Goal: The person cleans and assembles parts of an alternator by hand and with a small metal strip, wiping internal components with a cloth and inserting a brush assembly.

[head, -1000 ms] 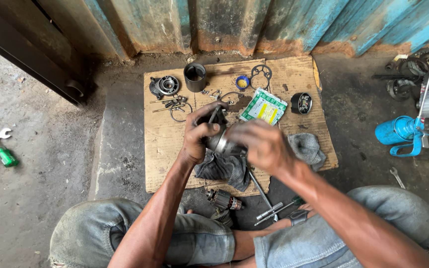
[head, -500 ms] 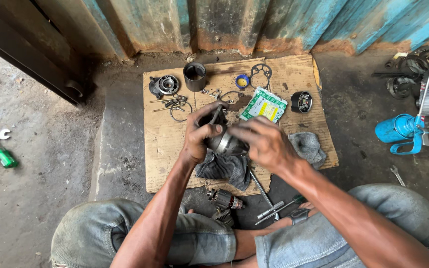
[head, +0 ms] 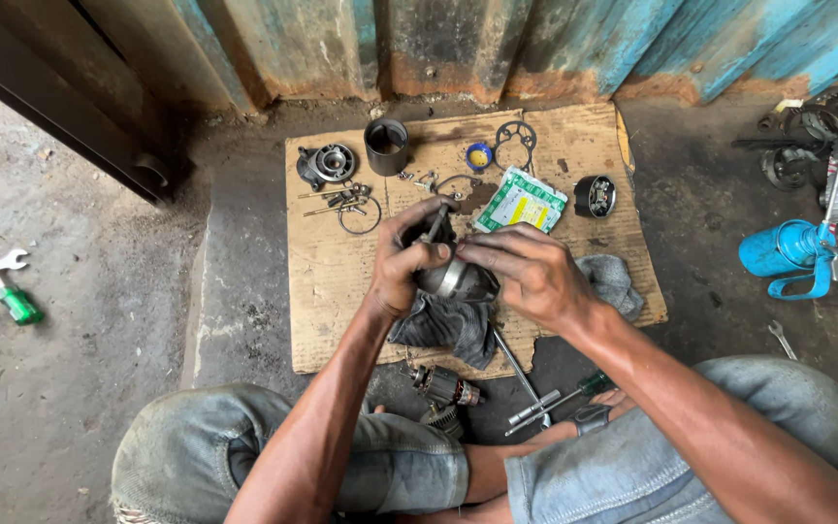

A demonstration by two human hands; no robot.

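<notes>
Centre frame, over the cardboard sheet: left hand clamped round the starter motor housing, right hand closed on its end. Prob. heavy, rigid, greasy metal, so grip the body w/ the dark rag beneath.

- We hold a silver-grey metal motor part in our left hand and right hand, above a dark grey rag.
- We see a tan brown cardboard sheet with dark grease stains.
- We note a green and white small box and a blue and yellow cap.
- We see a black metal cylinder and a light grey cloth.
- We spot a bright blue oil can and a green-handled screwdriver.
- We sit before a corrugated wall of weathered turquoise with rust-orange patches.
- We wear faded blue-grey jeans.
</notes>
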